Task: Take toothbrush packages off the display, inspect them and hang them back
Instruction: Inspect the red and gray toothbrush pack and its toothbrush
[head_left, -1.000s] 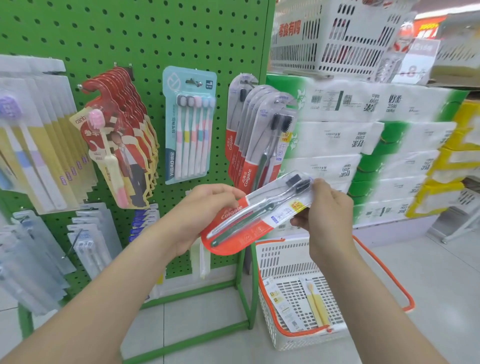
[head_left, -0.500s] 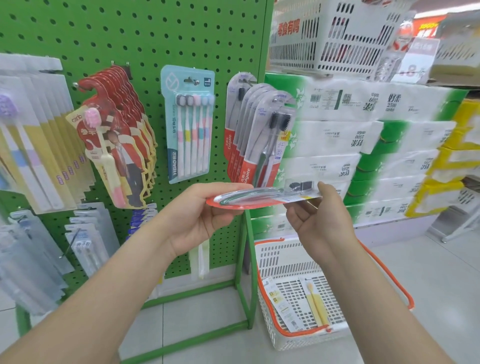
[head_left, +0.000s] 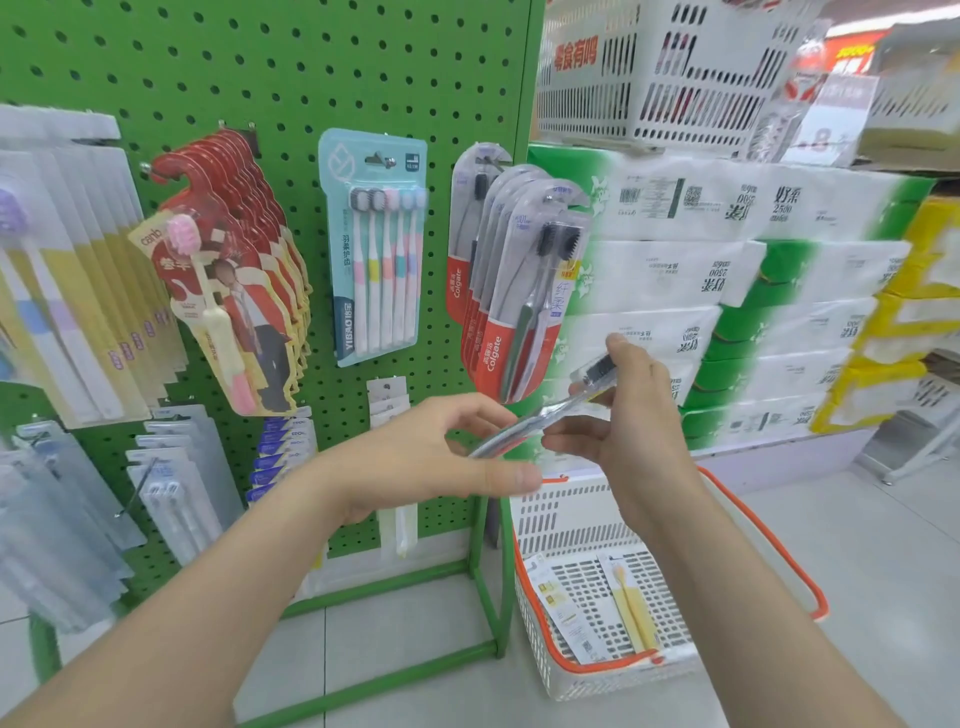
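Observation:
A Colgate toothbrush package (head_left: 540, 418) with dark-bristled brushes is held edge-on in front of the green pegboard (head_left: 291, 83), tilted up to the right. My left hand (head_left: 441, 457) pinches its lower left end. My right hand (head_left: 628, 410) grips its upper end near the bristles. Several matching Colgate packages (head_left: 514, 280) hang on a hook just above. A teal multi-brush pack (head_left: 376, 244) and a row of red packs (head_left: 228, 291) hang further left.
A white shopping basket (head_left: 582, 519) with orange handles stands on the floor at the lower right, holding yellow toothbrush packs (head_left: 631, 605). Stacked tissue bundles (head_left: 727, 291) fill the right side. More pale packages (head_left: 57, 291) hang at the far left.
The package has turned from face-up to edge-on and past it. Its right end has risen with my right hand, and my left hand has shifted its hold to the lower end.

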